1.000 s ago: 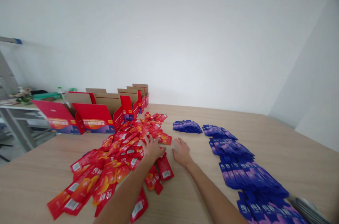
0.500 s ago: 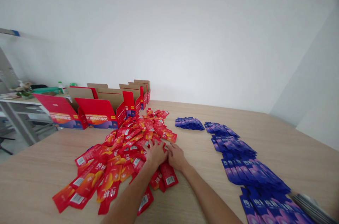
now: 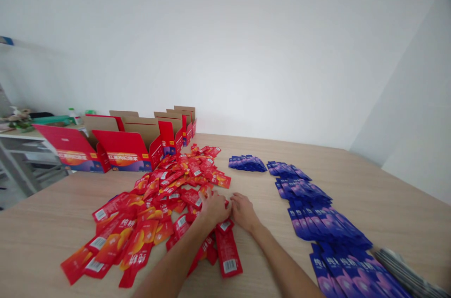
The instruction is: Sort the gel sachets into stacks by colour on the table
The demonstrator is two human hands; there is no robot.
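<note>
Wall, one, pale and plain, behind everything.

Worktop, one, light wood grain, in front of you and reaching back to the wall.

Side table, one, pale top, partly in view at far left, beyond the worktop.

Cartons, several, red outside and brown inside, flaps raised, lined up at the back left of your worktop.

Red pouches, a loose heap, overlapping at many angles, spread from the cartons towards you on the left and centre. Some show white barcode panels.

Blue pouches, five fanned groups, running from the back centre down to your near right.

Striped bundle, one, grey, blurred, beside the nearest blue group at lower right; nature unclear.

Hands, two, bare, close together at the heap's right edge. Your left lies palm down over red pouches, fingers bent; your right has its fingers curled inward just beside it. You cannot tell here whether either grips a pouch.

Barcoded pouch, one, red, flat on the worktop just nearer you than the hands.
</note>
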